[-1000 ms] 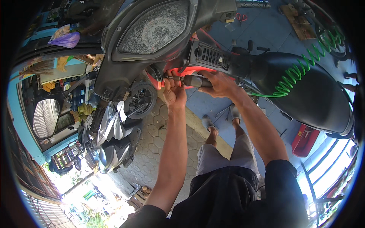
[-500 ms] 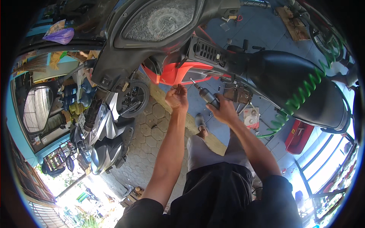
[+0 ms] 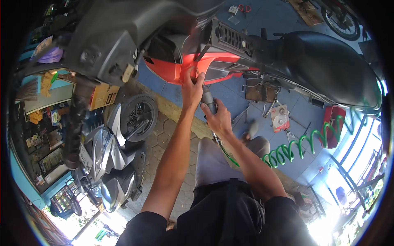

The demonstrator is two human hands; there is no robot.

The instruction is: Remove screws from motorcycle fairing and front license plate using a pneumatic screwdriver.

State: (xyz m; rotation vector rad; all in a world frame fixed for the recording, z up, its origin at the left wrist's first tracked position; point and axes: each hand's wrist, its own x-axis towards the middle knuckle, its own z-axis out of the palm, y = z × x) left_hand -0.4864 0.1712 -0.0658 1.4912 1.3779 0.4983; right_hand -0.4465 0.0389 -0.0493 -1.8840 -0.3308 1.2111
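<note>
My right hand (image 3: 218, 119) is wrapped round a dark grey air screwdriver (image 3: 208, 97), which points up at the red body panel (image 3: 205, 63) of a scooter. A green coiled hose (image 3: 287, 153) runs from the tool's rear end, below my right wrist. Close to the tool's front, my left hand (image 3: 193, 91) has its thumb and forefinger at the panel, curled about the driver's tip. Whatever small thing sits between those fingers is too small to make out. Behind the panel the scooter's black seat (image 3: 328, 67) stretches to the right.
A grey and white motorbike (image 3: 108, 160) stands at the left. Beyond my right hand, a brown box (image 3: 261, 90), tools and a red-and-white packet (image 3: 280, 119) lie on the blue tiles. A red bin (image 3: 334, 127) is farther right. Red scissors (image 3: 245, 8) lie at the back.
The air screwdriver has moved left and up, its tip now at my left fingers by the red panel. My view has shifted closer to the scooter, and the hose hangs lower.
</note>
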